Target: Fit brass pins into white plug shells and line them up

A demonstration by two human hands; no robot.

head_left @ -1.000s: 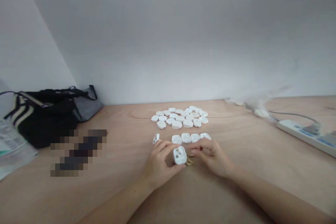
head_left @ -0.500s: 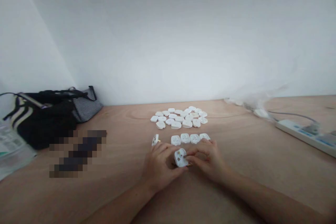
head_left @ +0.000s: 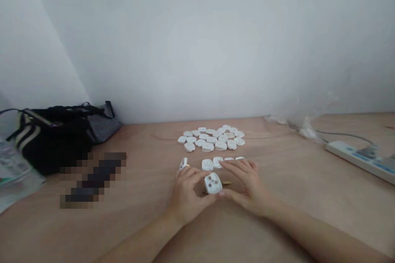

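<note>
My left hand (head_left: 188,193) is closed around the edge of a white plug housing (head_left: 212,183), its hollow inner side with several dark openings facing me. My right hand (head_left: 243,183) is at the right of that housing, fingers apart, with the thumb tip at its lower right edge. A brass-coloured pin (head_left: 226,183) shows between my right thumb and fingers; I cannot tell whether it is joined to the housing. Beyond my hands is a short row of white housings (head_left: 207,164), partly covered by my right fingers. Past my left knuckles, another plug piece (head_left: 183,163) stands on edge.
Several white plug pieces (head_left: 207,147) lie grouped farther back on the wooden table (head_left: 148,230). A black bag (head_left: 55,144), a plastic bag (head_left: 18,172) and a blurred-out dark object (head_left: 95,178) are at the left. A power strip (head_left: 354,156) and clear plastic wrap (head_left: 305,127) are at the right.
My right fingers have come away from the inside of the housing and spread out over the row behind. The left hand keeps its hold, and the housing has turned slightly.
</note>
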